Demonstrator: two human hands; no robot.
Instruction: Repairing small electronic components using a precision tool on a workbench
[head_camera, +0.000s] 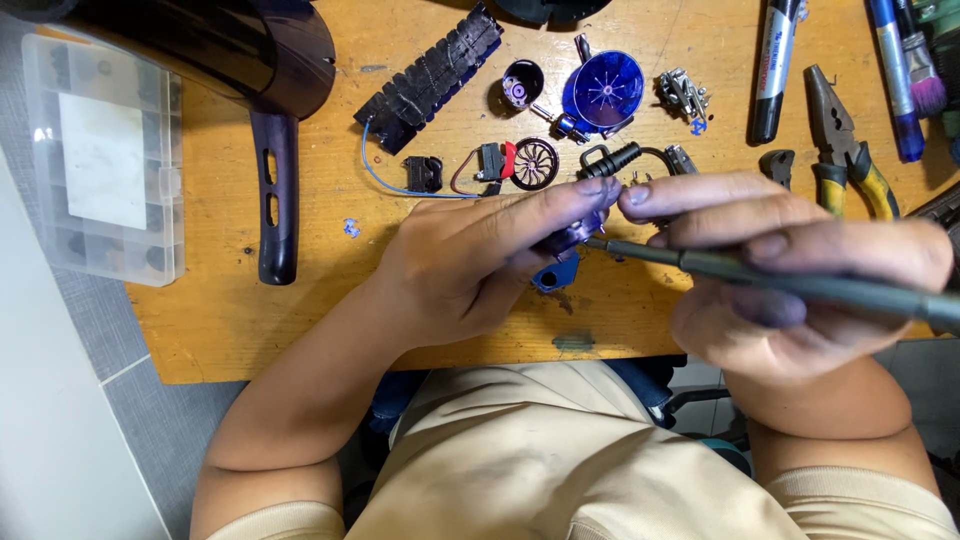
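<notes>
Both closed: left hand (470, 265) pinching blue part (557, 274), right hand (790, 290) gripping screwdriver (760, 275)

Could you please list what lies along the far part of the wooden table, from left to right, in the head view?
Clear plastic box → dark housing handle → ribbed black strip → blue fan funnel → screw pile → black marker → pliers.

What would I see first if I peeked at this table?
Two hands meet in the middle: the left hand pinches a small dark blue part, while the right hand pokes a long grey tool at it. Behind them sits a shiny blue funnel piece.
</notes>
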